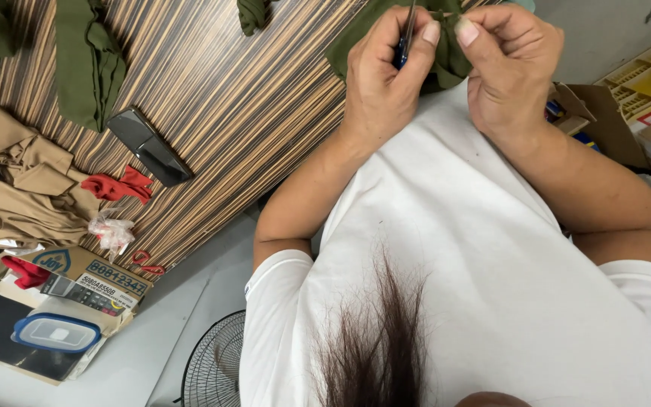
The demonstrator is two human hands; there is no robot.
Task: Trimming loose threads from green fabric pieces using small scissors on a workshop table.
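The view looks down over the person's white shirt (461, 249) to both hands, raised close together over the edge of a striped wooden table (250, 113). The left hand (382, 79) is closed around a slim tool with a dark blue handle (403, 47), pinched between thumb and forefinger; its tip is hidden against the cloth. The right hand (510, 64) is closed too, its fingers pinching a fold of olive green cloth (450, 64) that lies bunched between the two hands at the table's edge.

Further along the table lie another olive green piece (88, 64), a dark phone (148, 147), a small red scrap (120, 185) and a pile of tan cloth (20, 188). Beside the table sits a cardboard box (92, 275) with a blue-rimmed plastic tub (56, 333) by it, and a fan (216, 365) stands on the floor. A yellow crate (649, 83) shows near the right arm.
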